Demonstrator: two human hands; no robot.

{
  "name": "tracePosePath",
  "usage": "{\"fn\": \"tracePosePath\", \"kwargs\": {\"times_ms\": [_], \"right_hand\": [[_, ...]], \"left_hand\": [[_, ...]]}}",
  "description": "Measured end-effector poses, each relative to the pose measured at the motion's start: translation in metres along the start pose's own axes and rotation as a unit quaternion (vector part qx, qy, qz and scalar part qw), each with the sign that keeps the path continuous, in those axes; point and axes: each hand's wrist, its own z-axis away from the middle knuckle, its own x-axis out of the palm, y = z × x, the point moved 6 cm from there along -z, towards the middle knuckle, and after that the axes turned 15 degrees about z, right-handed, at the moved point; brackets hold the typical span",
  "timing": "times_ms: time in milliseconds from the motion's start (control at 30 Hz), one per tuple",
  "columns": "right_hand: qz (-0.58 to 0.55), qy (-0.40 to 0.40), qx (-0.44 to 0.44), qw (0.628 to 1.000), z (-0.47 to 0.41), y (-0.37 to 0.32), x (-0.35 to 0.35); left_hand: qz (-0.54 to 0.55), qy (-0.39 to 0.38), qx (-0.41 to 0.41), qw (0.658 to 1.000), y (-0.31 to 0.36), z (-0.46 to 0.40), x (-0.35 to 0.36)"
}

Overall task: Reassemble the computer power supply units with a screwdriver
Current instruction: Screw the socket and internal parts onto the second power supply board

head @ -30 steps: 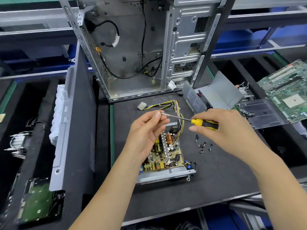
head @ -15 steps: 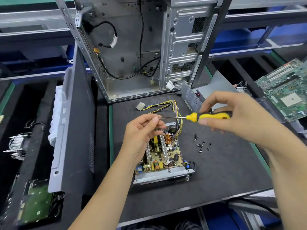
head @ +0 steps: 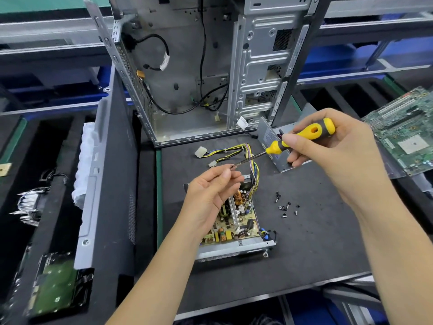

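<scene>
Two hands: both mine, raised over the mat (head: 304, 254).
Right hand (head: 332, 146): fingers wrapped round one screwdriver (head: 302, 137), yellow-and-black handle, shaft slanting down-left.
Left hand (head: 210, 195): fingers curled at the shaft tip, where one small screw (head: 232, 167) sits; pinch or mere touch, I cannot tell.
PSU (head: 236, 221): one, open, board showing, flat on the mat under my left hand; wire bundle (head: 243, 153) runs back from it.
Cover (head: 274, 141): one, grey, behind my right hand.
Loose screws (head: 284, 206): about eight, right of the PSU.
Case (head: 199, 73): one, open, at the back.
Motherboard (head: 407, 134): one, far right.
</scene>
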Motion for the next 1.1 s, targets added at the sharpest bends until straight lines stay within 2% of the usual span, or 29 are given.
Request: {"fn": "tracePosePath", "kwargs": {"times_ms": [167, 233, 267, 300, 333, 367, 400, 467, 533, 667, 733, 900, 967, 1100], "right_hand": [[0.006, -0.002, 0.003, 1.0, 0.0, 0.001, -0.001], [0.006, -0.003, 0.003, 1.0, -0.001, 0.002, -0.001], [0.01, -0.005, 0.003, 1.0, 0.0, 0.002, -0.002], [0.015, -0.006, 0.003, 1.0, 0.0, 0.003, -0.002], [0.021, -0.004, 0.004, 1.0, 0.0, 0.004, -0.003], [0.029, -0.001, 0.004, 1.0, 0.001, 0.005, -0.005], [0.038, 0.004, 0.004, 0.999, 0.002, 0.006, -0.007], [0.062, 0.018, 0.002, 0.998, 0.005, 0.008, -0.013], [0.089, 0.033, 0.004, 0.995, 0.009, 0.012, -0.019], [0.142, 0.028, 0.041, 0.989, 0.02, 0.027, -0.023], [0.162, 0.014, 0.061, 0.985, 0.026, 0.035, -0.019], [0.184, -0.049, 0.093, 0.977, 0.042, 0.055, -0.001], [0.189, -0.062, 0.093, 0.976, 0.047, 0.059, 0.004], [0.196, -0.007, 0.098, 0.976, 0.046, 0.062, -0.003]], "left_hand": [[-0.073, -0.007, 0.0, 0.997, 0.009, 0.002, -0.002], [-0.212, 0.006, 0.059, 0.975, 0.02, 0.004, -0.002], [-0.333, 0.013, 0.113, 0.936, 0.027, 0.006, -0.001], [-0.465, 0.001, 0.177, 0.868, 0.032, 0.011, 0.005], [-0.575, -0.042, 0.22, 0.787, 0.029, 0.015, 0.015], [-0.656, -0.099, 0.227, 0.713, 0.019, 0.018, 0.024], [-0.715, -0.155, 0.197, 0.652, 0.006, 0.018, 0.03], [-0.785, -0.251, 0.121, 0.554, -0.022, 0.013, 0.033], [-0.804, -0.33, 0.077, 0.489, -0.045, 0.009, 0.035], [-0.807, -0.381, 0.028, 0.45, -0.069, 0.011, 0.033], [-0.809, -0.377, 0.035, 0.45, -0.068, 0.013, 0.03], [-0.76, -0.349, 0.036, 0.547, -0.05, 0.017, 0.022], [-0.756, -0.337, 0.027, 0.56, -0.049, 0.016, 0.02], [-0.751, -0.312, 0.014, 0.582, -0.049, 0.01, 0.018]]}}
